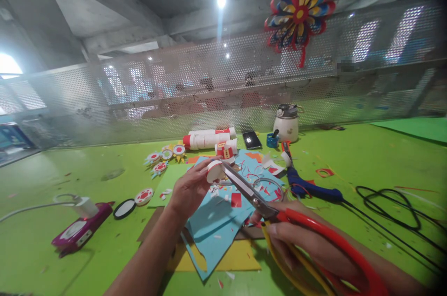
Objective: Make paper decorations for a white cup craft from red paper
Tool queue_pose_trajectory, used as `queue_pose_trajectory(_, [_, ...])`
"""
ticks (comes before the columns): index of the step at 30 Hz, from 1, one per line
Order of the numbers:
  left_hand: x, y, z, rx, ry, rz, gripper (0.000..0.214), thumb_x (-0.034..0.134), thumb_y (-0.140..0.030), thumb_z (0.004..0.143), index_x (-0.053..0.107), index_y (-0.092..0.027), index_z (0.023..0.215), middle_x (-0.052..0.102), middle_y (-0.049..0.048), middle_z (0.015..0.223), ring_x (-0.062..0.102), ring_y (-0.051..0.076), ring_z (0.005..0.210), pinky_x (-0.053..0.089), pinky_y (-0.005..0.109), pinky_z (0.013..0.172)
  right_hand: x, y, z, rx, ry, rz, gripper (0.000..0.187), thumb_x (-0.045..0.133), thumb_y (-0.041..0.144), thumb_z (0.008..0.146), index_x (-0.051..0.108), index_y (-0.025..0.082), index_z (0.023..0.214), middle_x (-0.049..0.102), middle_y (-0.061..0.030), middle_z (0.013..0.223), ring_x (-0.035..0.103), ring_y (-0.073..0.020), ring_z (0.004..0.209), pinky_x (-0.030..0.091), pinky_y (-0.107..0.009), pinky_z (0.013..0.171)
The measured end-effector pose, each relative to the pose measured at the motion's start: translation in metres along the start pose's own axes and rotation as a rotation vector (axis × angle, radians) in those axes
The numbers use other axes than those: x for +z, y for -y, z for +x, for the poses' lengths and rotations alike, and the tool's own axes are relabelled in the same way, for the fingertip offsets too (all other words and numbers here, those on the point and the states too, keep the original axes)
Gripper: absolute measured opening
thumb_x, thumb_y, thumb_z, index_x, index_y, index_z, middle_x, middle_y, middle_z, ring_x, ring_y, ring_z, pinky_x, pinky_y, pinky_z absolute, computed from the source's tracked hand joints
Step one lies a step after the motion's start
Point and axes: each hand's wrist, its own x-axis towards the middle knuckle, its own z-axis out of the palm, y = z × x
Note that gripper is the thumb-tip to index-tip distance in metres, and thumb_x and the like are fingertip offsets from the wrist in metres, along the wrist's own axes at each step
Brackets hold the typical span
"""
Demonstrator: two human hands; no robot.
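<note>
Pinching, in the head view, a white paper piece in the left hand above the middle of the green surface; clasping scissors by the red and yellow handles in the right hand, with blade tips at the piece's side; can't tell whether biting into it. Can see blue paper beneath, white rolls and a black phone toward the surface's far edge, a purple power strip toward the left edge.

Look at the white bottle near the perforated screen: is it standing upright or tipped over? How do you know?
Upright: the white bottle stands on its base on the green table, its dark lid on top.
</note>
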Motion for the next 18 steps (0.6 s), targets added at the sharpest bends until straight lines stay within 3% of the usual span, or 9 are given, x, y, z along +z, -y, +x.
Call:
queue_pose_trajectory(4, [0.001,-0.003,-0.002,0.018,0.017,0.015,0.035,0.047,-0.015,0.085,0.063,-0.009,0.114,0.063,0.0130,0.116,0.056,0.019,0.097,0.041,0.026,0.080,-0.001,-0.002,-0.001,0.111,0.034,0.076,0.038,0.043,0.012,0.082,0.066,0.024,0.053,0.053,0.0034,0.045,0.052,-0.0118,0.044,0.044,-0.022,0.044])
queue_pose_trajectory(9, [0.001,-0.006,-0.003,0.038,0.047,0.044,0.037,0.046,-0.014,0.084,0.063,-0.008,0.116,0.064,0.0135,0.115,0.057,0.019,0.096,0.040,0.026,0.083,0.000,-0.011,0.000,0.135,-0.002,0.149,0.034,0.048,0.013,0.080,0.069,0.025,0.056,0.053,0.0030,0.043,0.056,-0.0137,0.049,0.047,-0.024,0.051])
queue_pose_trajectory(18, [0.004,-0.010,-0.004,0.054,0.054,0.084,0.037,0.046,-0.013,0.083,0.064,-0.009,0.114,0.066,0.0143,0.113,0.057,0.024,0.106,0.039,0.031,0.092,0.001,0.005,0.002,0.175,0.033,0.177,0.021,0.049,0.019,0.081,0.068,0.027,0.074,0.048,0.0063,0.040,0.046,-0.0112,0.037,0.040,-0.021,0.039])
